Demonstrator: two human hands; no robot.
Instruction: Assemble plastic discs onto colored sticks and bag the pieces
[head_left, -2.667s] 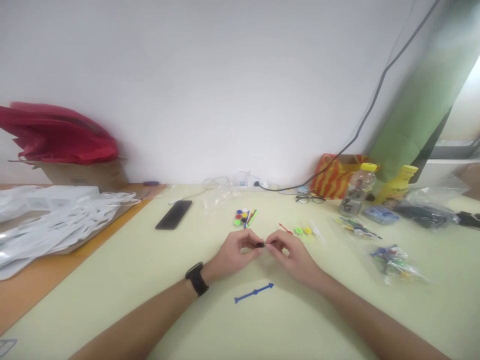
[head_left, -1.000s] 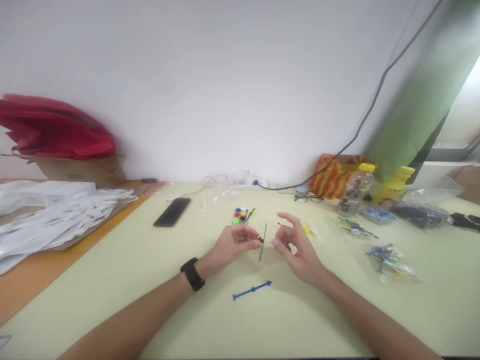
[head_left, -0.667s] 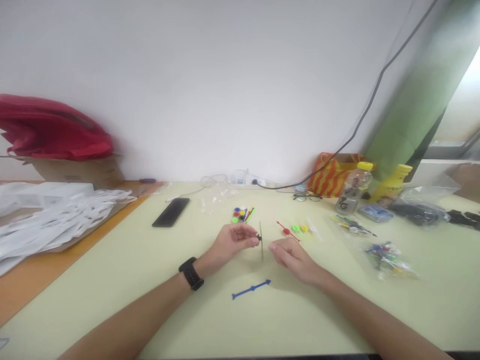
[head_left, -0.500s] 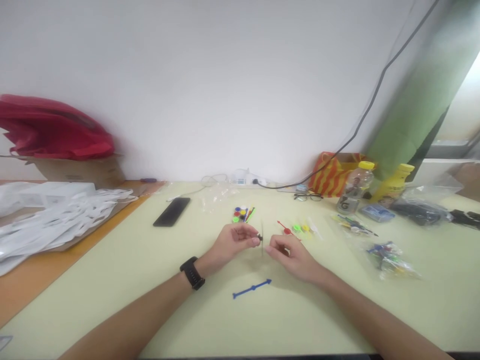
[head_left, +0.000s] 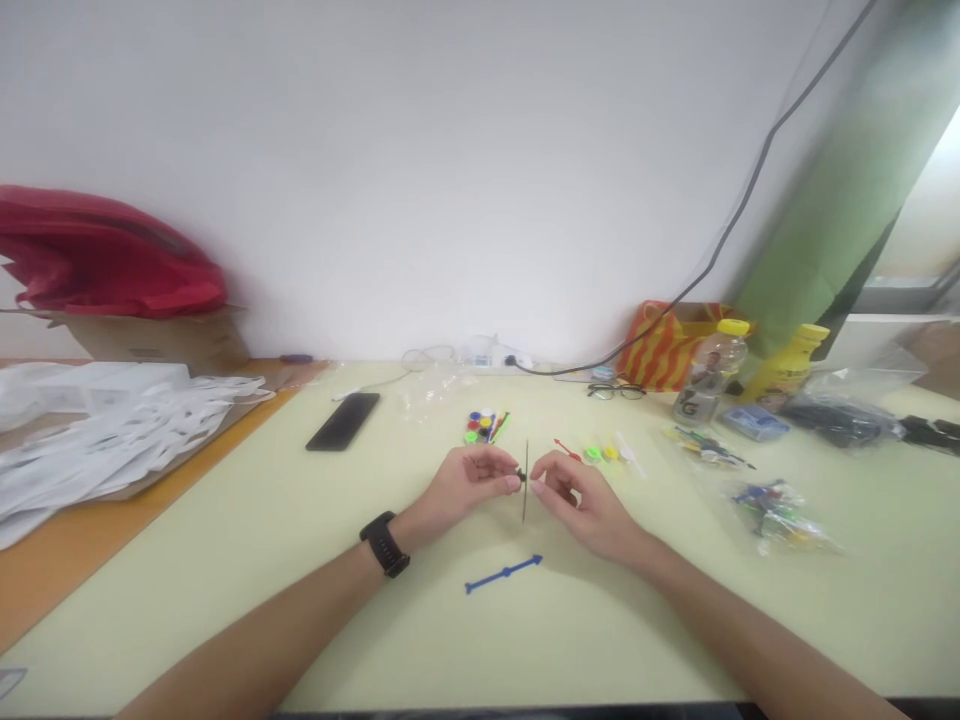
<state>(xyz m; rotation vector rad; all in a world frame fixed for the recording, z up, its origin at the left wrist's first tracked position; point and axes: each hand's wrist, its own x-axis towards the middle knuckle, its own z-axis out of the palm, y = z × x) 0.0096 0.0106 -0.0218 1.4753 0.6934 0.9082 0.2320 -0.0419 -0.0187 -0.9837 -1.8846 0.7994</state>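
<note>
A small black hub sits pinched between the thumb and fingers of my left hand (head_left: 480,477), which has a black watch on its wrist. From the hub stands a thin dark spinner arrow (head_left: 525,510), seen edge-on and upright. My right hand (head_left: 581,500) is on the other side, its fingers curled and thumb and fingertips close together right by the hub. Whether it touches the arrow or holds a small part is hidden. Below both hands a blue plastic arrow (head_left: 505,573) lies flat on the table. Just behind my right hand lies a red arrow (head_left: 568,450), partly covered.
Coloured discs (head_left: 473,425) and small sticks lie behind my left hand; green and yellow round pieces (head_left: 602,455) lie behind the right. Bagged parts (head_left: 776,510), bottles (head_left: 711,375) and glasses (head_left: 615,391) stand or lie rightward. A phone (head_left: 343,422) and white straps (head_left: 135,445) are leftward.
The dark arrow was blurred and now shows as a sharp upright line. My right hand has risen slightly, closer to the hub, covering more of the red arrow. My left hand stays put.
</note>
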